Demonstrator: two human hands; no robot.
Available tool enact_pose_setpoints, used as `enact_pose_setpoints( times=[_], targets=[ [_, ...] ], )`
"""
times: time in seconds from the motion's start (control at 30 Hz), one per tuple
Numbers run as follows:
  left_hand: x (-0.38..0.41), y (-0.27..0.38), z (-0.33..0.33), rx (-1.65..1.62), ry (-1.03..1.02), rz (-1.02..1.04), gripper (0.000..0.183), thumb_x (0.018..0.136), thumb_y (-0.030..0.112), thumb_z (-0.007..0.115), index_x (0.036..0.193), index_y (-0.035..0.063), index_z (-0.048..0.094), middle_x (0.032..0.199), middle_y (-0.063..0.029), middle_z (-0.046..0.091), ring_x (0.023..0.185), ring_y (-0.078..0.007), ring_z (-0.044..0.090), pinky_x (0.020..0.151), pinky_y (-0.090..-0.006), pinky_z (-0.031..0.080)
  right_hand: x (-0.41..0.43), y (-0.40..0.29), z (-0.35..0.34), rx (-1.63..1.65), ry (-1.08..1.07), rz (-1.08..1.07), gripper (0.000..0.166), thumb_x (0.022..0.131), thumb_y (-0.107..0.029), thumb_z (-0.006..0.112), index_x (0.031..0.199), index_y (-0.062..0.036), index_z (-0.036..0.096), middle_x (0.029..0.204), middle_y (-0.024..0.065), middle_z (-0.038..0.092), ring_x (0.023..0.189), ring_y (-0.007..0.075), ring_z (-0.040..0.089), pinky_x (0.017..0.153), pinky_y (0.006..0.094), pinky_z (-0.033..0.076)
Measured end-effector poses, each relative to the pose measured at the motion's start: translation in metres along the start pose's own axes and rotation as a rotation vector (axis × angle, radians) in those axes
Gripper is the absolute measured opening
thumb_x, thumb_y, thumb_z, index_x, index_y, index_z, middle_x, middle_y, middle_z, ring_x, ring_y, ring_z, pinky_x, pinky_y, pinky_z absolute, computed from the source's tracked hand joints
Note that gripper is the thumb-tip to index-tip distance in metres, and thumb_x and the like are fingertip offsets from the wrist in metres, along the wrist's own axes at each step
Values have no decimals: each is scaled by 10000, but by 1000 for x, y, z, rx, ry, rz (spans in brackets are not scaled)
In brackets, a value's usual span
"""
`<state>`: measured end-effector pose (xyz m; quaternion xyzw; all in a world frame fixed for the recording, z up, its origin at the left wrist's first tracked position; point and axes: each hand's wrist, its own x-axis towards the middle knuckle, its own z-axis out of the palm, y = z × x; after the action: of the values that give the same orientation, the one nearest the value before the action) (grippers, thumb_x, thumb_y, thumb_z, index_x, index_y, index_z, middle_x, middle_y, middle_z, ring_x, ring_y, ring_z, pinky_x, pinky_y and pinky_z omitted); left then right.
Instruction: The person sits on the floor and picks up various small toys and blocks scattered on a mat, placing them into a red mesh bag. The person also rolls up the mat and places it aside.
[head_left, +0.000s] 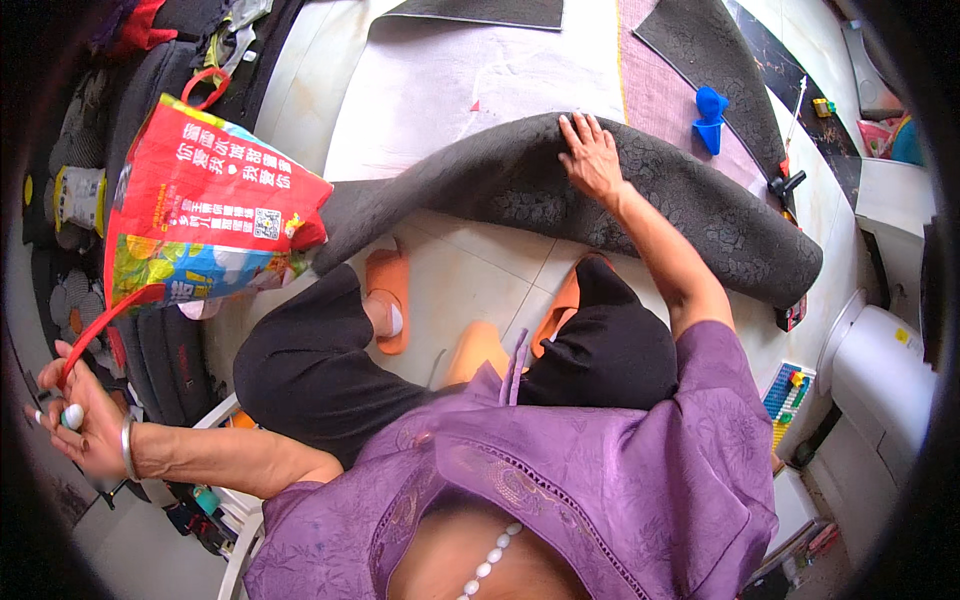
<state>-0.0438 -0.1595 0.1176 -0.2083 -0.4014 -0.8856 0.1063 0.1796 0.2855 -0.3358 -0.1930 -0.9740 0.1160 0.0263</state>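
My left hand (86, 420), with a silver bangle at the wrist, holds the lower red strap of a shopping bag (217, 176). A small white rounded thing (73, 416) shows at its fingers; whether it is a ring or a loose piece, I cannot tell. The colourful bag bears printed writing and hangs tilted, its other strap (206, 86) looping at the far end. My right hand (592, 157) rests flat, fingers spread, on the raised fold of a dark grey patterned floor mat (517, 176). Beneath the fold, the mat's underside is partly hidden.
Beyond the fold lies a pale cloth (420, 97), with a blue plastic toy (709, 120) on its pink side. Orange slippers (390, 300) are on the tiled floor by my legs. A building-brick plate (787, 401) lies at right near a white bin (877, 382). Dark upholstery (161, 360) borders the left.
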Motion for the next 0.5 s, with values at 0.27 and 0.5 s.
enact_pose_setpoints(
  times=[0.27,0.5],
  targets=[
    [-16,3,-48,18,-65,-63,309,861,238,271,929,52,508,668,-35,336,867,-250,349,989,-555,95,107,25,44,40,-89,-60,295,860,-287,402,854,-42,567,882,158,575,854,299,543,780,420,388],
    [6,-20,-58,117,67,-104,362,833,180,307,1099,34,504,686,-24,336,921,-251,334,991,-534,114,184,-27,95,147,-358,-63,205,764,-106,427,904,-37,560,872,204,592,828,338,578,715,409,446]
  ],
)
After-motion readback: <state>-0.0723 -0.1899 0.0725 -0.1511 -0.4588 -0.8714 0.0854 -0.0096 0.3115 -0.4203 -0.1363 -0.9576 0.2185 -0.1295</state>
